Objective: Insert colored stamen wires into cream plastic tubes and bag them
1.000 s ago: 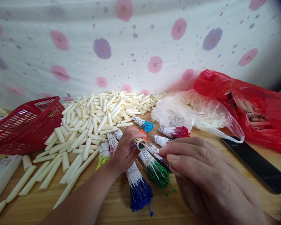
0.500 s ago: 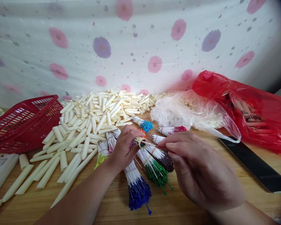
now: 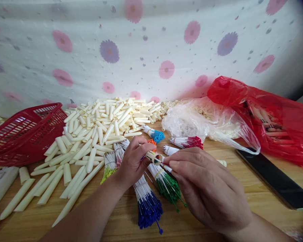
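Head view: just below the middle of the frame, our left hand (image 3: 132, 164) has its grip closed around a small cream cap (image 3: 152, 156), with the open, ring-shaped end turned toward the right. Our right hand (image 3: 212, 191), right of centre, has its fingertips together on a thin stick (image 3: 166, 166) that points at the mouth of that cap (we cannot tell how far inside it goes). Around and below our hands, banded bundles of white sticks with coloured ends lie on the tabletop (image 3: 192, 230): the dark blue bundle (image 3: 147, 205) at lower centre, the green bundle (image 3: 169, 185) just right of it, and the yellow bundle (image 3: 108, 168) left of our left hand. Beyond our right hand lies the red bundle (image 3: 188, 142). A big pile of cream tubes (image 3: 101, 129) spreads across the left and centre, beside a red basket (image 3: 27, 134) at the left edge. To the right, we see a clear bag (image 3: 189, 119), a red bag (image 3: 267, 117) and, lower down, a black phone (image 3: 275, 179).
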The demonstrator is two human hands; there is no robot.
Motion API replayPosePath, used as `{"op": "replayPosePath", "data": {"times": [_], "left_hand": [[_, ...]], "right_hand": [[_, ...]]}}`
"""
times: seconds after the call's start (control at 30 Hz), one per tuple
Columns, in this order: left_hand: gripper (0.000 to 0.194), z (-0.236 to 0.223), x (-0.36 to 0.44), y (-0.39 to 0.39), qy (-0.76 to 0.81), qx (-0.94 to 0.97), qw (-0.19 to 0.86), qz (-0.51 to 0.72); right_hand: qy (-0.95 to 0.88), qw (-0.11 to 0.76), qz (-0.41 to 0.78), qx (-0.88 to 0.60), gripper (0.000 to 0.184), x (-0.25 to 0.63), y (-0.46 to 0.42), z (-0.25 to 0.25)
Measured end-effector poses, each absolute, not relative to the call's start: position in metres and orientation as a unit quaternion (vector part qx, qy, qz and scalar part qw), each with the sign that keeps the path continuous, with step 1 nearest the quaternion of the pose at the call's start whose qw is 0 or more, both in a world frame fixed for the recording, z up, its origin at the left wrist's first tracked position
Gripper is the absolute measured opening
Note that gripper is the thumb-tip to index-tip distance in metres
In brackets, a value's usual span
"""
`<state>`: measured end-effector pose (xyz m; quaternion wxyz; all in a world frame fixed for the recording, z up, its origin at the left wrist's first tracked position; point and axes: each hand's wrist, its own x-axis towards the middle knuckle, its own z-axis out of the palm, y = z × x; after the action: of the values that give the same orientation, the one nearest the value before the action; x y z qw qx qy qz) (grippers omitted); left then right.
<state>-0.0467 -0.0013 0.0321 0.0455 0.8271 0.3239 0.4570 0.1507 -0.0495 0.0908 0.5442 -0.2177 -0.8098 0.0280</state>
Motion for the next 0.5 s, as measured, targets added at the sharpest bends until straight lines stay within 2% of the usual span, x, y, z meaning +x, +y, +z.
{"op": "replayPosePath", "data": {"times": [0.3,0.5], "left_hand": [[0.025,0.033,-0.049,0.0,0.314,0.849,-0.006,0.425],[0.043,0.038,-0.049,-0.002,0.327,0.858,0.009,0.395]], "right_hand": [[-0.778,0.551,0.043,-0.298,0.007,0.145,-0.03,0.071],[-0.789,0.534,0.088,-0.292,0.008,0.153,-0.026,0.07]]}}
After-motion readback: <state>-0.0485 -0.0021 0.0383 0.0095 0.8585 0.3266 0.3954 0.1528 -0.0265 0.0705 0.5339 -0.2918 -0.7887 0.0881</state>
